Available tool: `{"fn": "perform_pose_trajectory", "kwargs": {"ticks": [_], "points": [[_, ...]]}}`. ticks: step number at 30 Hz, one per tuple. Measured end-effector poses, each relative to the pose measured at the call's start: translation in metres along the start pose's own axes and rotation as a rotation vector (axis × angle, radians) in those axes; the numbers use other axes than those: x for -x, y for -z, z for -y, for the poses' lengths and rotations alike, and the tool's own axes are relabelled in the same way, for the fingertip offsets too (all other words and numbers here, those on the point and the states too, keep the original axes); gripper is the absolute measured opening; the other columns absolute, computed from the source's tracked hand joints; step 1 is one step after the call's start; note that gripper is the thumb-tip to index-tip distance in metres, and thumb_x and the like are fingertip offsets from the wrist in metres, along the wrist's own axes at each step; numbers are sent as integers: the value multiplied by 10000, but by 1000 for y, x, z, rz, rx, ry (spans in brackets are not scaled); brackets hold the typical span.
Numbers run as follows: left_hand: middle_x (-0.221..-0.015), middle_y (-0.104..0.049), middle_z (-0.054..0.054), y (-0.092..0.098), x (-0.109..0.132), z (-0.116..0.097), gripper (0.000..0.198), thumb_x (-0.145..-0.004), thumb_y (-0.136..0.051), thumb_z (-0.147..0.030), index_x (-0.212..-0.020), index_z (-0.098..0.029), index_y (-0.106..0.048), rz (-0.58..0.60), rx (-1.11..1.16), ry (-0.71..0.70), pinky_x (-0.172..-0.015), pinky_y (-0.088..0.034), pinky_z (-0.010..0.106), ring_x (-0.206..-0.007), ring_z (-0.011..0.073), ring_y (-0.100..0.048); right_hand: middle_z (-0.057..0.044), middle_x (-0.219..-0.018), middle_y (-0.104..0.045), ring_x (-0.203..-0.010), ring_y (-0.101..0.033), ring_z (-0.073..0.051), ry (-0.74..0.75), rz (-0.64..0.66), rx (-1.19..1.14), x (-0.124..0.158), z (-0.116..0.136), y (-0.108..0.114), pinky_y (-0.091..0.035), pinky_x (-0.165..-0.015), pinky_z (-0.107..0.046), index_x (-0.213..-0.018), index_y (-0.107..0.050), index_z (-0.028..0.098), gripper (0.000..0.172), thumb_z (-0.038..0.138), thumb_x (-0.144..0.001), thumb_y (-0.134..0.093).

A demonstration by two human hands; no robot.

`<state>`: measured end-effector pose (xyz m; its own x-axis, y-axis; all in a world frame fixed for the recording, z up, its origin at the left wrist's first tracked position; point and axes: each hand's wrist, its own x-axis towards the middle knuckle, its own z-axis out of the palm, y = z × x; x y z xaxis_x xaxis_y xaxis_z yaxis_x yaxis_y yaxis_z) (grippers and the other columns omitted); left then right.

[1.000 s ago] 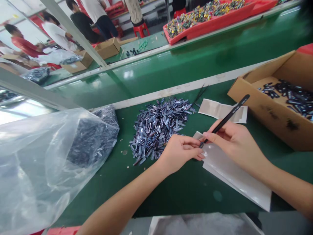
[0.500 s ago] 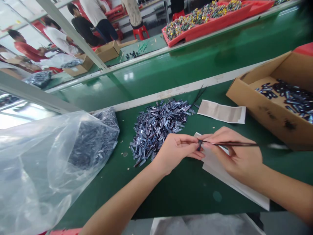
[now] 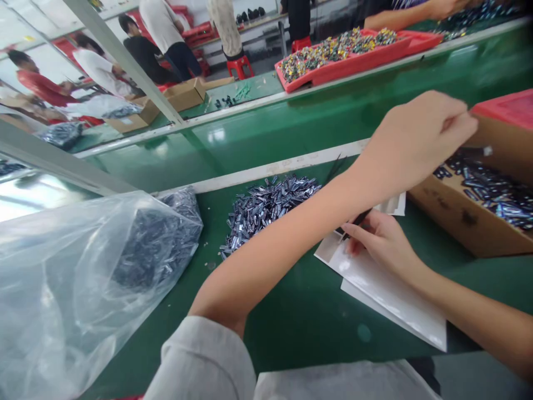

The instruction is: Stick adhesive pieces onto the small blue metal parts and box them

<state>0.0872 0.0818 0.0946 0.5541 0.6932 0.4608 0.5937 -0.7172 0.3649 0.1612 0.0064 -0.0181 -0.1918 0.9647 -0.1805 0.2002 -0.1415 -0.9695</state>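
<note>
My left hand (image 3: 416, 139) reaches across above the corner of a cardboard box (image 3: 470, 211) holding dark metallic strips, fingertips pinched together; whether they hold anything is hidden. My right hand (image 3: 383, 239) grips black tweezers (image 3: 358, 219) over white backing sheets (image 3: 383, 283). A heap of small metallic blue-grey strips (image 3: 266, 211) lies on the green belt, partly hidden by my left forearm. Behind that forearm, another pair of dark tweezers (image 3: 335, 169) and a beige paper strip (image 3: 391, 205) barely show.
A clear plastic bag (image 3: 83, 278) of dark parts lies at the left. Beyond a white rail runs a green bench with a red tray (image 3: 333, 61) of coloured parts. A co-worker's arm (image 3: 400, 8) reaches in at the top. Several people stand behind a glass pane.
My left hand has left the sheet and moved up and right over the box. My right hand has dropped lower, and the tweezers no longer meet my left fingers.
</note>
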Motion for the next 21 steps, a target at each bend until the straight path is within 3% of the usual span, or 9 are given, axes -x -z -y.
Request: {"fn": "perform_pose_trajectory", "kwargs": {"ticks": [2, 4, 6, 9, 11, 14, 21], "points": [[-882, -586, 4, -1, 4, 0, 729, -813, 52, -129, -922, -7, -658, -42, -23, 25, -766, -366, 217, -1062, 107, -584, 27, -449, -606, -383, -575, -150, 16, -23, 15, 0, -1, -1, -461, -417, -257, -688, -483, 227, 201, 317, -809, -617], [-949, -636, 23, 1, 31, 7, 343, -894, -319, -127, -970, -94, -652, -48, -4, 71, -809, -433, 224, -1007, 117, -594, 33, -436, -593, -370, -566, -144, 30, -35, 43, 1, -1, -1, -451, -411, -251, -687, -473, 226, 192, 288, -815, -600], [-944, -652, 51, 5, 73, 17, 184, -854, -486, -116, -932, -113, -653, 54, 18, 131, -843, -463, 262, -927, 140, -595, 39, -444, -590, -372, -567, -143, 42, -23, 55, 0, -1, -2, -456, -418, -252, -711, -478, 222, 157, 260, -820, -584], [-917, -653, 46, 5, 133, 28, 132, -840, -539, -144, -871, -132, -667, 254, 38, 265, -858, -466, 317, -902, 168, -582, 46, -468, -590, -388, -575, -145, 35, 10, 67, -2, -1, -2, -464, -430, -258, -742, -499, 216, 120, 251, -811, -591], [-946, -645, 44, 1, 159, 29, 135, -847, -545, -170, -887, -148, -672, 345, 48, 328, -863, -459, 337, -912, 176, -572, 47, -469, -583, -398, -579, -145, 28, 13, 100, -2, 0, -2, -458, -439, -259, -733, -509, 213, 125, 256, -807, -601], [-1013, -629, 47, -5, 173, 26, 160, -858, -532, -178, -941, -167, -669, 391, 46, 369, -873, -438, 357, -942, 186, -558, 53, -456, -567, -399, -569, -142, 28, 2, 136, -1, 1, -3, -438, -443, -258, -722, -521, 209, 121, 244, -808, -598], [-1024, -634, 40, -7, 168, 24, 181, -865, -507, -177, -941, -190, -671, 417, 52, 389, -882, -406, 378, -954, 195, -556, 41, -456, -574, -406, -550, -146, 37, 15, 23, -1, 1, -1, -435, -456, -276, -724, -523, 208, 136, 286, -813, -590]]}}
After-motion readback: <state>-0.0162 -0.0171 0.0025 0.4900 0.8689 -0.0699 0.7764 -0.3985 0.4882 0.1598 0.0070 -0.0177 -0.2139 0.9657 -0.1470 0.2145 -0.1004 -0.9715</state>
